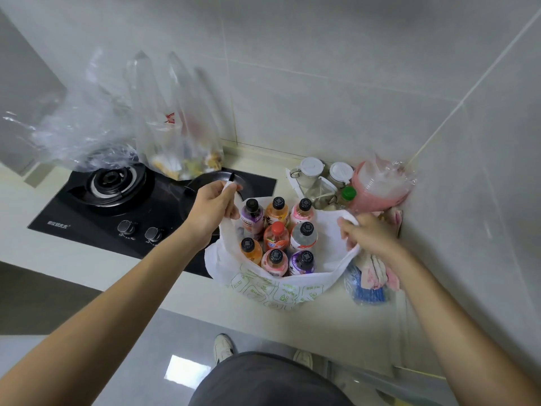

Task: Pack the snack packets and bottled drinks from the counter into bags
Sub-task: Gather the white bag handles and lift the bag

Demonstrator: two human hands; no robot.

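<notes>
A white plastic bag (278, 291) with green print stands open on the counter. Several bottled drinks (276, 237) stand upright inside it, most with black caps, one with a red cap. My left hand (213, 205) grips the bag's left handle and holds it up. My right hand (366, 232) grips the right handle at the bag's rim. A clear plastic bag (181, 136) holding snack packets stands on the stove behind. An empty-looking clear bag (76, 133) lies crumpled to its left.
A black gas stove (117, 197) fills the counter's left. Two white-lidded jars (311, 171), a green-capped bottle (348, 194) and a pink container in plastic (377, 186) crowd the right corner. Pink cloths (377, 272) and a blue packet (367, 293) lie by the wall.
</notes>
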